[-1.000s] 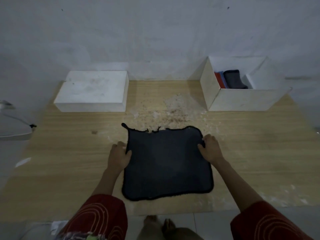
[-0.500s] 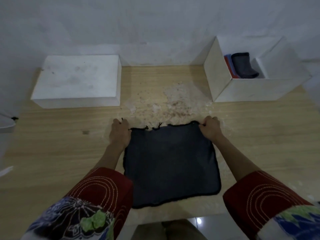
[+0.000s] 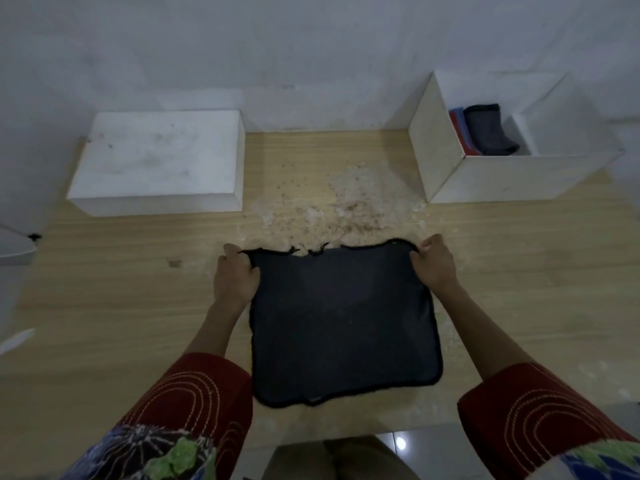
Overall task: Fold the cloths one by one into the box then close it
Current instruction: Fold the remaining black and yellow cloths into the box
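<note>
We look down on a light wooden table (image 3: 121,306) pushed against a plain white wall (image 3: 311,46). Near the table's middle we see a worn, scuffed patch (image 3: 339,206) of pale flakes and reddish specks. A small dark mark (image 3: 174,262) sits on the wood to its left. At the left edge a white object (image 3: 14,247) is cut off. Below the table's near edge, glossy floor tiles (image 3: 426,448) show a small bright reflection (image 3: 400,442).
</note>
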